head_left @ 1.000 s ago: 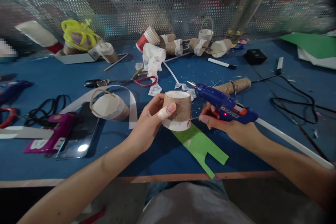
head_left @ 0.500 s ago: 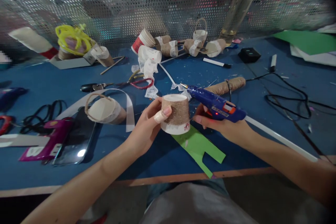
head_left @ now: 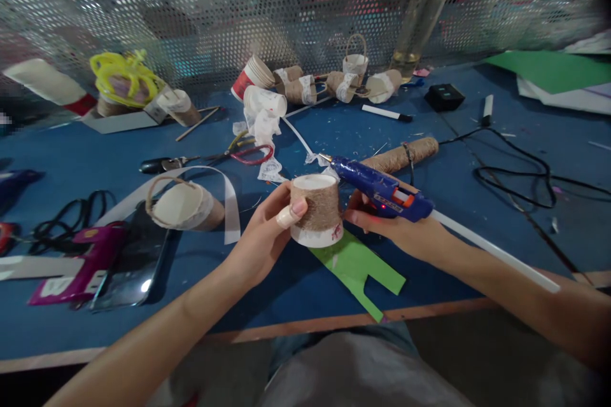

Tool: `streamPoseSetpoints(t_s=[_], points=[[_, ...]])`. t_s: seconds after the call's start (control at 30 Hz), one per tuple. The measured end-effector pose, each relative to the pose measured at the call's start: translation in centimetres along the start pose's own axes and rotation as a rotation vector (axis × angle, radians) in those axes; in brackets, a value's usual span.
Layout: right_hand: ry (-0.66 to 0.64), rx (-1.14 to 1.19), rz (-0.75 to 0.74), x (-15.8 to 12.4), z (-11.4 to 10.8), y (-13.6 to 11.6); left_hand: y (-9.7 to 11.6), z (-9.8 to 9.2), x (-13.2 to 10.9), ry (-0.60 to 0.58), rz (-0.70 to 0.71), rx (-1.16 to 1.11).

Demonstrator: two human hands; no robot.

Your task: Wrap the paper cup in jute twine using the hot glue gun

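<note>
No text reads clearly. The pale label on the blue glue gun (head_left: 382, 188) in the right hand (head_left: 396, 232) is a blur. Red print on the twine-wrapped cup (head_left: 315, 206) in the left hand (head_left: 262, 238) is illegible. Far left of that hand, a white patch on a magenta packet (head_left: 76, 264) may show a B.

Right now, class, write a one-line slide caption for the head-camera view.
Left hand holds an inverted twine-wrapped paper cup; right hand holds a blue hot-glue gun over a cluttered blue table.
</note>
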State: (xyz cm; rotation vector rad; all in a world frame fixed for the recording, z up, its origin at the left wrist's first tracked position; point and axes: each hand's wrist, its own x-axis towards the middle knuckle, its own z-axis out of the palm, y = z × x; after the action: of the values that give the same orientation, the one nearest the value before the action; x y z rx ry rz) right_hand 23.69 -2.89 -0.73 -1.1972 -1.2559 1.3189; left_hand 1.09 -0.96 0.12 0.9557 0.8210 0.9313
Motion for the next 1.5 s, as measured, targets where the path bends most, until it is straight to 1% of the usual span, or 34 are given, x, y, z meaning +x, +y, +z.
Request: streamPoseSetpoints(t_s=[0.13,0.3,0.4,0.5,0.63,0.77,0.9,0.97,1.1,1.2,1.37,1.5], points=[[0.018,-0.029,-0.058,-0.1,0.0,0.0,0.0,0.0,0.1,-0.004,-0.017,-0.007],[0.013,-0.063,-0.143,-0.2,0.1,0.7,0.0,0.0,0.0,-0.031,-0.09,-0.024],[0.046,-0.077,-0.175,-0.3,0.2,1.4,0.0,0.1,-0.1,-0.014,-0.119,-0.001],[0.062,-0.077,-0.191,-0.3,0.3,1.7,0.0,0.1,-0.1,0.025,-0.11,0.001],[0.052,-0.053,-0.218,0.0,0.4,1.4,0.5,0.0,0.0,0.067,-0.073,-0.089],[0.035,-0.065,-0.242,-0.1,0.4,0.8,0.7,0.1,0.2,0.062,-0.082,-0.18],[-0.001,-0.143,-0.261,-0.7,0.2,0.1,0.5,0.0,0.2,0.021,-0.079,-0.174],[-0.02,-0.23,-0.267,-0.9,0.1,-0.5,0.6,0.0,0.2,0.028,-0.062,-0.182],[0.052,-0.382,-0.429,-0.9,-0.4,-1.7,1.2,0.0,0.0,0.098,-0.001,-0.184],[0.054,-0.441,-0.51,-0.8,-0.9,-2.0,1.7,0.0,0.1,0.103,0.05,-0.188],[-0.058,-0.483,-0.5,-1.0,-1.4,-1.6,1.5,-0.1,0.4,0.102,0.133,-0.157],[-0.086,-0.499,-0.51,-1.0,-1.5,-1.3,1.1,-0.3,0.5,0.121,0.189,-0.13]])
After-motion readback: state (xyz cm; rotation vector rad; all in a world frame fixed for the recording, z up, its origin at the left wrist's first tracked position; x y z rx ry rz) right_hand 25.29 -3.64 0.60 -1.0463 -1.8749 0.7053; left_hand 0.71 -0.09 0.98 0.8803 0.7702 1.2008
